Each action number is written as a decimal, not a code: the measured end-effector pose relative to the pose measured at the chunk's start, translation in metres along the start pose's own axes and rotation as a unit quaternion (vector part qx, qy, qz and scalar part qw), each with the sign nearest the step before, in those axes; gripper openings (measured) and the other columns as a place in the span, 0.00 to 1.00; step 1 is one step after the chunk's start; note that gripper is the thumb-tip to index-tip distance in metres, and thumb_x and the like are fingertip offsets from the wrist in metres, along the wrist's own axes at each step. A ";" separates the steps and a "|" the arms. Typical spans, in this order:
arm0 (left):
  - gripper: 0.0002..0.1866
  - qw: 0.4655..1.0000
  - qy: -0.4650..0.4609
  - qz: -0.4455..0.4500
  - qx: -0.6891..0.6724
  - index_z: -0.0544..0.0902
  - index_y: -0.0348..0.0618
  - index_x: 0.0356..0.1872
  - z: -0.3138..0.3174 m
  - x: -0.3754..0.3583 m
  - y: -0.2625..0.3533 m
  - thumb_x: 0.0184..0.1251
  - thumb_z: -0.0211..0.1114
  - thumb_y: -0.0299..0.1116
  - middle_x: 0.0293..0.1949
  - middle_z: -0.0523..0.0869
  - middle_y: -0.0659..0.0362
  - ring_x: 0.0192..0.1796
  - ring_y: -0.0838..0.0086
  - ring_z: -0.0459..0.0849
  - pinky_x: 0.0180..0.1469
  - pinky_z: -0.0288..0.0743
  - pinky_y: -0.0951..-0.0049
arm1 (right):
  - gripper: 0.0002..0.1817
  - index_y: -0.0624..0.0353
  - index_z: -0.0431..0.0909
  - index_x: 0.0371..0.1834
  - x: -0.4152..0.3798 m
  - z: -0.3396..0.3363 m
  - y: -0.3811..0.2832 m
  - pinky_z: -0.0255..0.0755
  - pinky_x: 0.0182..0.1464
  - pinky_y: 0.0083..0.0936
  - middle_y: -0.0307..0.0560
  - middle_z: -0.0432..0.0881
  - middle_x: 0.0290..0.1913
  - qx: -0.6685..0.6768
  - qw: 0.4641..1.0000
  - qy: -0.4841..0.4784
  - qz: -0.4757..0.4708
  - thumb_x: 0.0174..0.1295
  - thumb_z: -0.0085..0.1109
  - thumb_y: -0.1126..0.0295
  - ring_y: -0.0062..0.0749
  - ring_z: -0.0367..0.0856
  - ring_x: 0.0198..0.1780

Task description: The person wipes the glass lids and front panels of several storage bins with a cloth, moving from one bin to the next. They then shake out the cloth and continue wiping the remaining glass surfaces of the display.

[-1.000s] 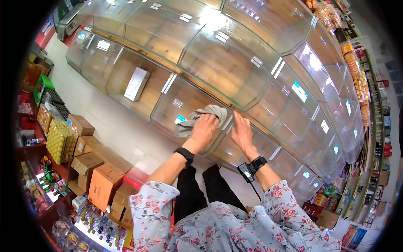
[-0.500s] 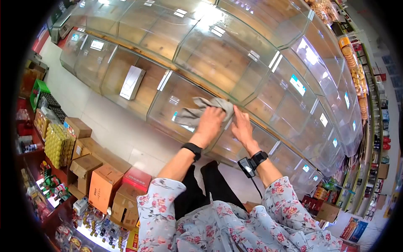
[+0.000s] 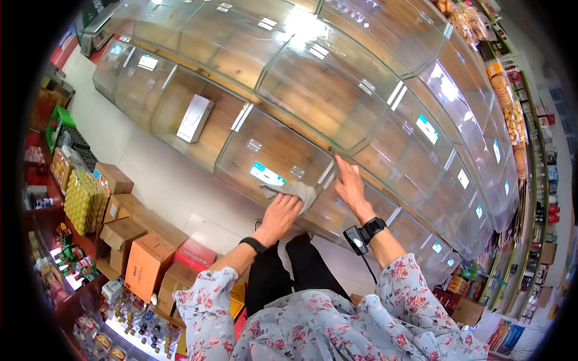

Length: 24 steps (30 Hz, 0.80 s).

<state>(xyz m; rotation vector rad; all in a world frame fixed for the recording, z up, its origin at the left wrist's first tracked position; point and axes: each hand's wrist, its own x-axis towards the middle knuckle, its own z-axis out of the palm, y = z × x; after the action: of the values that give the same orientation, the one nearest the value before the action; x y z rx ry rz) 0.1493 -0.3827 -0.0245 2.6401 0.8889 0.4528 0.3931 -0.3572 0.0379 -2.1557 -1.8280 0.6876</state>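
Observation:
My left hand (image 3: 282, 215) is closed on a grey cloth (image 3: 306, 194) and presses it against the lower front of a clear bin (image 3: 241, 147). A blue-and-white label (image 3: 267, 174) is stuck on that panel, just above the cloth. My right hand (image 3: 349, 183) lies by the bin's upper right corner, fingers stretched out and touching the edge near a wooden strip (image 3: 295, 127). It holds nothing that I can see.
Several more clear bins (image 3: 328, 84) rise in rows ahead. A white box (image 3: 195, 118) stands in the bin to the left. Cardboard boxes (image 3: 122, 233), an orange box (image 3: 150, 265) and yellow egg trays (image 3: 86, 201) line the left. Packaged snacks (image 3: 504, 84) hang at right.
My left hand has moved the cloth down and slightly left, from the bin's top edge to its lower front, uncovering the label. My right hand stays at the corner.

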 end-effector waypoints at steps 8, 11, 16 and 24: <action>0.19 0.995 0.088 -0.006 -0.039 0.78 0.39 0.51 0.000 0.068 -0.041 0.56 0.63 0.29 0.52 0.79 0.51 0.57 0.60 0.75 0.62 0.66 0.61 | 0.39 0.57 0.66 0.73 0.001 0.004 0.003 0.64 0.70 0.39 0.52 0.70 0.71 -0.026 0.999 0.007 -0.024 0.50 0.47 0.82 0.52 0.68 0.66; 0.19 0.993 0.094 -0.038 -0.058 0.79 0.39 0.52 -0.005 0.064 -0.047 0.60 0.59 0.30 0.51 0.79 0.51 0.57 0.59 0.76 0.64 0.66 0.58 | 0.38 0.57 0.67 0.72 0.000 0.004 -0.002 0.65 0.69 0.38 0.50 0.70 0.71 -0.039 0.999 0.014 -0.023 0.51 0.47 0.82 0.51 0.69 0.66; 0.20 0.981 0.086 -0.137 -0.111 0.77 0.35 0.52 0.001 0.019 -0.036 0.55 0.61 0.23 0.52 0.78 0.47 0.57 0.53 0.76 0.61 0.71 0.57 | 0.36 0.55 0.68 0.72 0.001 0.008 0.002 0.68 0.68 0.36 0.46 0.71 0.72 -0.058 0.997 0.030 -0.038 0.54 0.47 0.82 0.48 0.69 0.67; 0.21 0.928 0.173 -0.330 -0.018 0.75 0.30 0.55 -0.009 -0.003 -0.084 0.59 0.61 0.25 0.53 0.77 0.43 0.57 0.47 0.74 0.61 0.70 0.54 | 0.38 0.55 0.66 0.73 -0.002 0.011 -0.001 0.66 0.70 0.38 0.47 0.70 0.72 -0.078 0.996 0.032 -0.030 0.53 0.51 0.81 0.48 0.67 0.69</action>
<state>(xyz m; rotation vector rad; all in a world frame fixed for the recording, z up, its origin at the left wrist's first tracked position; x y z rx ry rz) 0.0996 -0.3186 -0.0501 2.0647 1.7627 0.7423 0.3868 -0.3603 0.0290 -2.1789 -1.9640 0.4719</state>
